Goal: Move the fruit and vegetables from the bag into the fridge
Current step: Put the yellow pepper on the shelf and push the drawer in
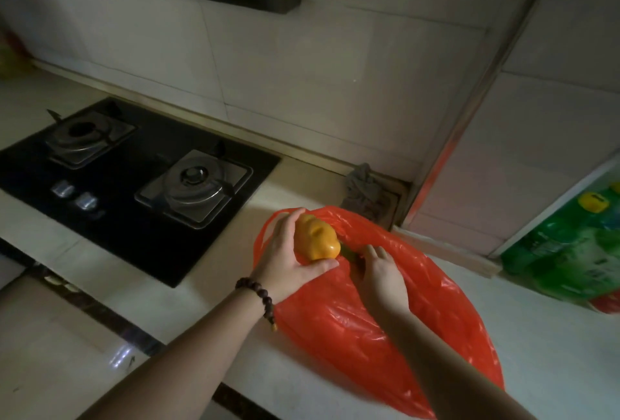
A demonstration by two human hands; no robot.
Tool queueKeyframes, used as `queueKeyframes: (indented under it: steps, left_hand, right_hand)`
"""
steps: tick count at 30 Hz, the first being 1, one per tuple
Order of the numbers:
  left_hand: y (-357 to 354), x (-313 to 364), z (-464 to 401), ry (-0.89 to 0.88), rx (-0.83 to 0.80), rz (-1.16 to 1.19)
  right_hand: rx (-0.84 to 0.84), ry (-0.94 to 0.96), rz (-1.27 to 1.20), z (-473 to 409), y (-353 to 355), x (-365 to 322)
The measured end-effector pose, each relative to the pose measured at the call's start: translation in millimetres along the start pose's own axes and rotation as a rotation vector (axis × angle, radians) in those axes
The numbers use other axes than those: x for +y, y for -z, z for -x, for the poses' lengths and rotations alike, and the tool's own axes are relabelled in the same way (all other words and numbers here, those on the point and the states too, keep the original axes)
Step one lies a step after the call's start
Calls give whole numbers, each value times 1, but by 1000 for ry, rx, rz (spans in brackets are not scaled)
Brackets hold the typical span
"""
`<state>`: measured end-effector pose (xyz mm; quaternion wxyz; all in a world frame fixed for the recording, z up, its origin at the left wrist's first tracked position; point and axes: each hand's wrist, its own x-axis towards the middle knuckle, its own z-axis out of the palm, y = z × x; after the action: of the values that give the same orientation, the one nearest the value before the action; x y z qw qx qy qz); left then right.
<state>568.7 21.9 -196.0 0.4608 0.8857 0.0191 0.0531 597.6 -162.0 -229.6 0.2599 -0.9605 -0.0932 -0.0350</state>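
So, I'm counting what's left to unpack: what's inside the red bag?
At the red plastic bag's mouth, something green shows beside the right hand reaching in. The plastic hides anything deeper. The left hand holds a yellow bell pepper just outside.

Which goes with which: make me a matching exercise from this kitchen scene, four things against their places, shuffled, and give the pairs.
Things:
1. yellow pepper
2. right hand
3. grey cloth
4. gas hob

Places:
A. in the corner by the wall
B. set into the counter left of the red bag
C. in the grip of the left hand
D. reaching into the bag's mouth

Pairs: 1-C, 2-D, 3-A, 4-B
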Motion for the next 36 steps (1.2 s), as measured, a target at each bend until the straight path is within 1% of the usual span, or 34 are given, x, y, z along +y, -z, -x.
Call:
queueKeyframes:
  steps: [6,8,11,15,19,23,30,33,36]
  left_hand:
    - [54,6,3,-54,124,-21]
    - [81,3,11,-41,161,-32]
    - [127,-5,29,-20,227,-65]
    - [200,-22,66,4,314,-136]
    - [286,-56,114,57,425,-170]
    - [374,-98,169,113,568,-225]
    - [506,-167,261,300,843,-433]
    - [550,-191,283,388,934,-505]
    - [589,-217,293,466,1006,-534]
  right_hand:
    - [109,24,48,4,39,-30]
    - [135,50,57,7,49,-51]
    - [153,141,44,9,52,-98]
    - [149,290,-20,14,32,-185]
    - [96,446,-66,27,-5,-287]
    - [31,561,-96,42,-46,-391]
    - [-106,821,-192,70,-120,-552]
    - [-160,911,-207,75,-150,-613]
    - [-166,1026,-230,68,-181,-674]
